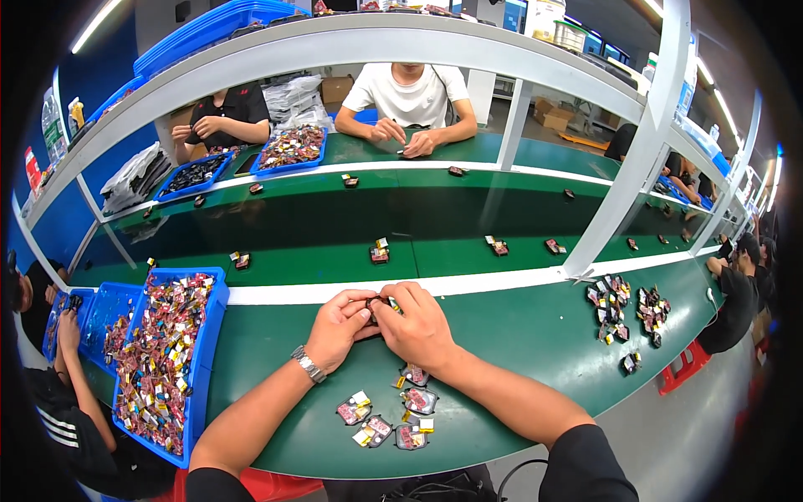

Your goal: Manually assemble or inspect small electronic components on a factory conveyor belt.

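My left hand (336,327) and my right hand (415,325) meet over the green bench, just in front of its white edge strip. Between them they grip a small dark assembly (375,306), mostly hidden by my fingers. My right thumb and fingers press on it from the right, while my left fingers hold it from the left. Below my wrists lie several small black-framed electronic assemblies (419,402) with reddish boards and yellow-and-white parts. A metal watch (309,364) circles my left wrist.
At left, a blue tray (211,335) is heaped with similar reddish parts. Clusters of assemblies (611,303) lie at right. A dark conveyor belt (318,209) carries spaced units beyond the strip. A white shelf post (623,159) rises at right. Co-workers sit opposite and on both sides.
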`<state>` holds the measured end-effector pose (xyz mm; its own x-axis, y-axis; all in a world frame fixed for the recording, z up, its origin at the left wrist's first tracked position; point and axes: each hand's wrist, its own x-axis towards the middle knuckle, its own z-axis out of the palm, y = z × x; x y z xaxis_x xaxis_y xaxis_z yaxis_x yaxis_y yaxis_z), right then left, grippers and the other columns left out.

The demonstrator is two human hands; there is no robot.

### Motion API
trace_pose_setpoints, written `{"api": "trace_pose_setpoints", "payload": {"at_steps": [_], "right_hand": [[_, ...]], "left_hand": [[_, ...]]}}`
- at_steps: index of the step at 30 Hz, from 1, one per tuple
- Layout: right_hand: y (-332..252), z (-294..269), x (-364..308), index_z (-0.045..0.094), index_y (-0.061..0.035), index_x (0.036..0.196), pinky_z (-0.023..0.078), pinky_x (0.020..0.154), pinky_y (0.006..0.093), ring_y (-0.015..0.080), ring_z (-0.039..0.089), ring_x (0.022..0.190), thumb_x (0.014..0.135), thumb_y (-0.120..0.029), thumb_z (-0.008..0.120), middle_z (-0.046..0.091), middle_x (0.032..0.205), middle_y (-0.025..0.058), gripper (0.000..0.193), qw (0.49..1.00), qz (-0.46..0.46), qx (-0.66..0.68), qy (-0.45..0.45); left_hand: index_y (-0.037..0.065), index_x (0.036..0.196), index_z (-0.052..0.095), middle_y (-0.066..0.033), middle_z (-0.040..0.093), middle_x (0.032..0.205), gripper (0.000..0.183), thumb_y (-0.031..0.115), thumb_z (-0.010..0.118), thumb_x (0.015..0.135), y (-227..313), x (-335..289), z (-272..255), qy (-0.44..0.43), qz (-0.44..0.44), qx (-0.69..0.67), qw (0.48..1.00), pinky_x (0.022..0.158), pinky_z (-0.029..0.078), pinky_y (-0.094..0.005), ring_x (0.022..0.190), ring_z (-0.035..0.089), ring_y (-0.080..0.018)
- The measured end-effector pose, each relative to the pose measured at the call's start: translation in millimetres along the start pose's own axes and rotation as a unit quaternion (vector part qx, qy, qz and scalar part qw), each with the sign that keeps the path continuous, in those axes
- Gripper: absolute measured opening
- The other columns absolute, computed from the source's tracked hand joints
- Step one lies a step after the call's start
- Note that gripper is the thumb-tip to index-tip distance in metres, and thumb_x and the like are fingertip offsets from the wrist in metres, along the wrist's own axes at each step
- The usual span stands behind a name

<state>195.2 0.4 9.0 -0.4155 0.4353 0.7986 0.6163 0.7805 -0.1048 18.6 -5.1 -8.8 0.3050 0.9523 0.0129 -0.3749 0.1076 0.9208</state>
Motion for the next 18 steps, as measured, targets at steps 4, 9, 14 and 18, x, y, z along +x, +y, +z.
{"api": "trace_pose_setpoints", "payload": {"at_steps": [4, 9, 14, 18], "right_hand": [[0, 2, -2, 0.067, -0.0003, 0.092, 0.051, 0.078, 0.0359, 0.0252, 0.060, 0.095, 0.075, -0.006, 0.070, 0.061, 0.102, 0.0098, 0.018, 0.999, 0.021, 0.029, 0.001], [-6, -1, 1, 0.066, -0.0009, 0.096, 0.054, 0.079, 0.0356, 0.0279, 0.063, 0.097, 0.076, -0.005, 0.073, 0.063, 0.113, 0.0113, 0.021, 0.997, 0.046, 0.062, -0.006], [-1, 2, 3, 0.064, -0.0005, 0.102, 0.054, 0.085, 0.0366, 0.0297, 0.062, 0.102, 0.076, -0.006, 0.072, 0.062, 0.117, 0.0140, 0.027, 0.995, 0.039, 0.085, -0.022], [44, 7, 8, 0.064, -0.0009, 0.103, 0.052, 0.090, 0.0404, 0.0329, 0.060, 0.107, 0.076, -0.005, 0.070, 0.062, 0.118, 0.0164, 0.028, 0.997, 0.055, 0.044, 0.008]], "left_hand": [[-0.001, 0.127, 0.049, -0.0134, 0.062, 0.123, 0.028, 0.000, 0.050, 0.099, -1, 0, 1, 0.004, 0.002, -0.009, 1.000, 0.095, 0.057, -0.0360, 0.112, 0.063, -0.0196], [0.000, 0.127, 0.049, -0.0131, 0.062, 0.123, 0.028, 0.002, 0.050, 0.100, 2, -1, 0, 0.008, 0.003, -0.005, 1.000, 0.094, 0.057, -0.0345, 0.112, 0.063, -0.0195], [0.001, 0.136, 0.045, -0.0138, 0.058, 0.131, 0.036, 0.003, 0.051, 0.100, 3, -1, -6, -0.015, 0.004, -0.038, 0.999, 0.097, 0.055, -0.0354, 0.115, 0.061, -0.0202], [0.001, 0.144, 0.038, -0.0164, 0.051, 0.141, 0.050, 0.007, 0.056, 0.098, 6, 3, -1, -0.024, 0.046, -0.059, 0.997, 0.101, 0.051, -0.0402, 0.122, 0.059, -0.0256]]}}
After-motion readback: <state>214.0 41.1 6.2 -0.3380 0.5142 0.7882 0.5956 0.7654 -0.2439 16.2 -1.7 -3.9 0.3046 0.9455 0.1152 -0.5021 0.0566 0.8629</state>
